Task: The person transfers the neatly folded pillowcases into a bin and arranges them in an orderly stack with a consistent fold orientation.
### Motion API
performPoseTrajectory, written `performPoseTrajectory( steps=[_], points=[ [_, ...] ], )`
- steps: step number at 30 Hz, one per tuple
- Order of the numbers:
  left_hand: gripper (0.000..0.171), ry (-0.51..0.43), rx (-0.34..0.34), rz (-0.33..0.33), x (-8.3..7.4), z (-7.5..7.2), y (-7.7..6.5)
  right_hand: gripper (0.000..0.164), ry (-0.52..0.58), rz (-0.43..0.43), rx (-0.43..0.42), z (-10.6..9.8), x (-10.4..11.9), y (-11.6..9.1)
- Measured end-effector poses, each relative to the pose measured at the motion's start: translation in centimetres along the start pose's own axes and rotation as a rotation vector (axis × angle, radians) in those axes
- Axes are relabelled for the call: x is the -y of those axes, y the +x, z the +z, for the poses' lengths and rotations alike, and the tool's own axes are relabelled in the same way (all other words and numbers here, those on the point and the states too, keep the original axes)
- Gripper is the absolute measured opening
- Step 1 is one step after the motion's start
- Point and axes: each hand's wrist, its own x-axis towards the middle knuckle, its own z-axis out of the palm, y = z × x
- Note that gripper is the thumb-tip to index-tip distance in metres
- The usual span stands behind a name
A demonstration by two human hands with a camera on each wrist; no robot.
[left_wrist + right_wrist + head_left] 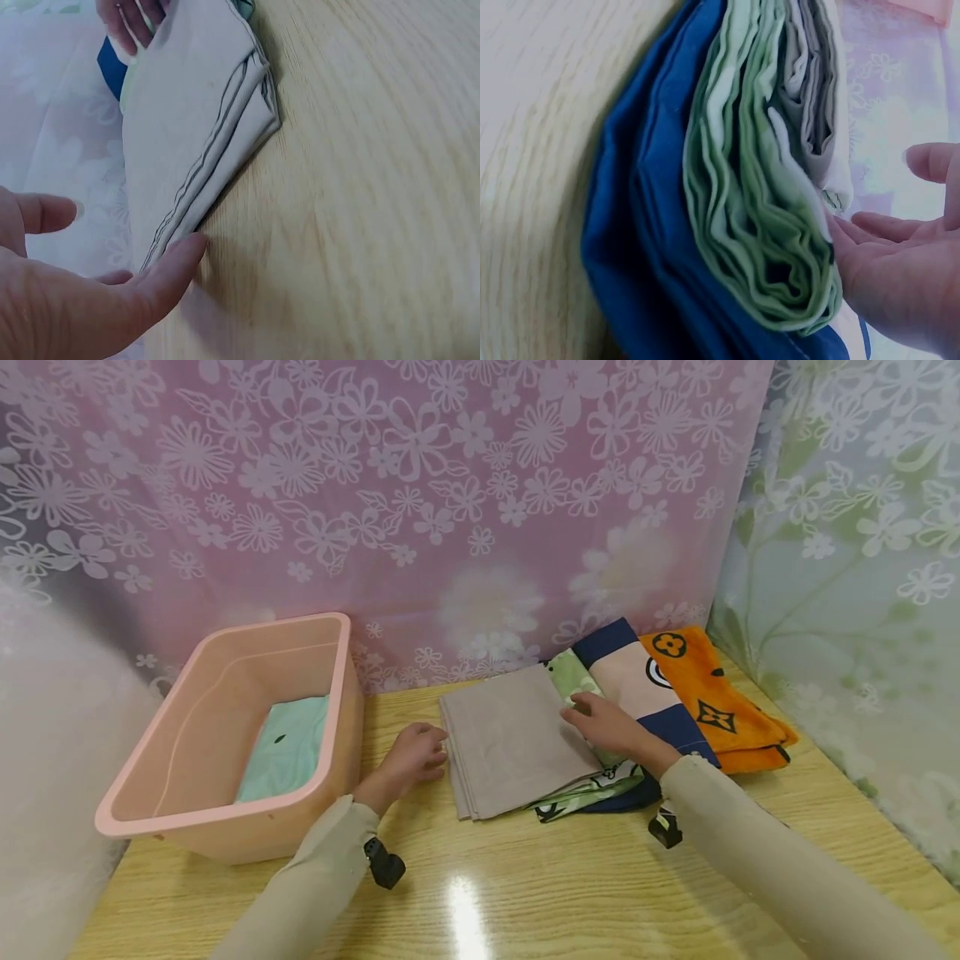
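Observation:
A folded grey cloth [517, 739] lies in the middle of the table, on top of a folded green patterned cloth [712, 172]. My left hand [408, 760] is at its left edge with loosely bent fingers; in the left wrist view the fingertips [184, 259] meet the layered edge, thumb apart. Over the grey cloth's right side reaches my right hand [611, 727], fingers extended beside the green cloth. Under the green layers shows a navy and pink cloth [630, 677], which spreads out to the right. Neither hand grips anything.
A pink plastic basin [341, 693] stands on the left, with a mint-green cloth [288, 752] inside. On the far right an orange cloth [678, 672] with black motifs lies beside the navy and pink one. Floral curtains [480, 527] hang behind the wooden table [525, 893].

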Motion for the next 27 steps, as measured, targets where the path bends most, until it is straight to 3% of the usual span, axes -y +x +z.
performPoseTrajectory(
  steps=[14, 18, 22, 27],
  points=[
    [0.05, -0.239, -0.05, -0.137, 0.1, 0.2, 0.9, 0.055, 0.045, 0.117, -0.002, 0.1, 0.3, 0.9],
    [0.05, -0.313, -0.055, -0.177, 0.3, 0.1, 1.1, 0.044, 0.038, 0.15, -0.01, 0.2, 0.4, 1.4],
    [0.047, -0.352, -0.041, -0.206, 0.4, 0.1, 1.3, 0.034, 0.031, 0.171, -0.005, 0.4, 0.3, 1.8],
    [0.038, -0.351, -0.029, -0.207, 0.7, 0.2, 1.7, 0.036, 0.021, 0.187, 0.003, 0.5, 0.3, 2.0]
  ],
)
